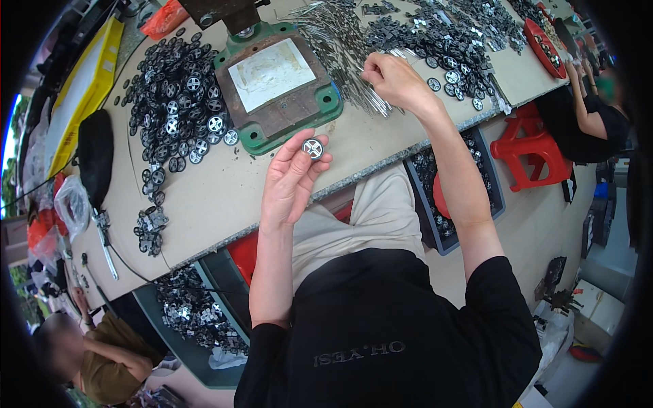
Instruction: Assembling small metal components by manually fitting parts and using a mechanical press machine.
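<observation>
A small black toy wheel (313,149) with silver spokes is pinched between the thumb and fingers of my left hand (289,173), just in front of the green press base (255,139). My right hand (400,83) is over the edge of a pile of thin metal rods (340,47). Its fingers are curled together, and whatever they may hold is hidden. A heap of similar wheels (173,95) lies left of the press. More loose wheels (452,76) lie right of my right hand, beside a spread of small dark parts (428,34).
A grey bin (500,204) of dark parts stands below the table edge by my right arm, and a green bin (197,367) at lower left. A red stool (527,149) is on the right. Co-workers sit at far right and lower left. A yellow tray (88,88) lies at left.
</observation>
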{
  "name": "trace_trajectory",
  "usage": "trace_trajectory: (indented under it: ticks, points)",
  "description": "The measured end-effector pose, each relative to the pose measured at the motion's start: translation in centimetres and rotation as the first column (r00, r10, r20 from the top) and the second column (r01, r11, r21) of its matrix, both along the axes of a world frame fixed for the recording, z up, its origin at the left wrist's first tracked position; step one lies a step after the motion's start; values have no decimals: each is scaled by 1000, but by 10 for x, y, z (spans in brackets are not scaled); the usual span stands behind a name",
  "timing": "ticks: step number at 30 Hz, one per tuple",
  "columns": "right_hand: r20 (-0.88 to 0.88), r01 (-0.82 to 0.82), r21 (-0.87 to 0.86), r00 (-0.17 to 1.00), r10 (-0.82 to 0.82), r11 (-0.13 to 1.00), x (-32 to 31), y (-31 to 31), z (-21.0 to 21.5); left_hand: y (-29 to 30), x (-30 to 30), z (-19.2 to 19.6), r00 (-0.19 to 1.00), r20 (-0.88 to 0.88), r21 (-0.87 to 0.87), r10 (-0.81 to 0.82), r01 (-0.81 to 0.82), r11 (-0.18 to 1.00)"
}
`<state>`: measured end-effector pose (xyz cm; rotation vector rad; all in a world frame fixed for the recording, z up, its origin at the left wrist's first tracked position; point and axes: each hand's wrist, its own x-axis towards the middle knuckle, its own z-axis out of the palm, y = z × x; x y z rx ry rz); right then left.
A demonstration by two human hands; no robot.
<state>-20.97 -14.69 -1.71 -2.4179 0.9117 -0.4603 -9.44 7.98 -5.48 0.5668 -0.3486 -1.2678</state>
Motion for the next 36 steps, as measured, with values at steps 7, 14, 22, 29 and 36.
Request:
trace_trajectory:
  ticks: [7, 14, 22, 29, 36]
  points:
    - [-232, 31, -57, 972, -44, 998, 7, -1, 0, 0, 0, -2, 1000, -6, -29, -18, 18, 999]
    - [386, -110, 419, 920, -67, 901, -3, 28, 15, 0, 0, -1, 999, -19, -43, -30, 30, 999]
    - [624, -465, 711, 763, -170, 527, -2, 104, 18, 2, 1, -3, 1000, -13, -46, -14, 13, 999]
    - [647, -483, 713, 732, -212, 509, 0, 110, 2, 2, 1, -1, 1000, -10, -48, -25, 24, 999]
    - [599, -297, -32, 759, 257, 954, -5, 126, 9, 3, -1, -4, 1000, 13, -34, 5, -5, 999]
